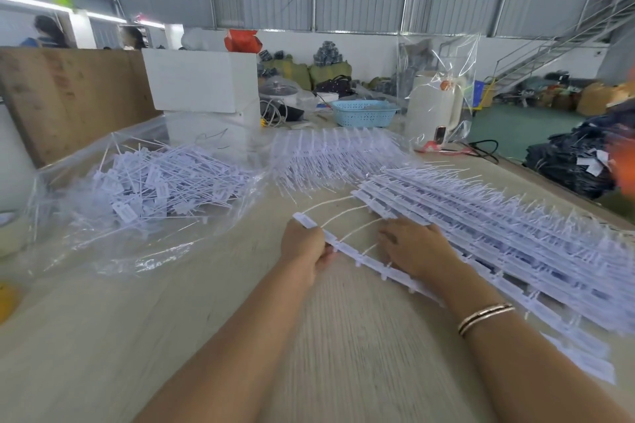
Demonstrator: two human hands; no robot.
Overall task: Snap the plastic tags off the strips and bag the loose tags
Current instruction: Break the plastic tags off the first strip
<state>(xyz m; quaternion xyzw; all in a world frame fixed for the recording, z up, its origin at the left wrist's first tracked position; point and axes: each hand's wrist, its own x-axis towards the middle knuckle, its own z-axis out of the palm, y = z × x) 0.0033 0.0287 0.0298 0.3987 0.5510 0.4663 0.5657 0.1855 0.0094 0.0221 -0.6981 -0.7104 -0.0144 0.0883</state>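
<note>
Left hand (304, 247) grips the end of one strip (364, 257) on the desk (206, 319) while the right hand (412, 247), fingers flat, presses the stack (498, 233); a jerky pull could scatter tags short of the bag (144, 189).

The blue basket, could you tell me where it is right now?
In the head view, the blue basket sits at the table's far end, between the white boxes and the bagged white kettle.
</note>
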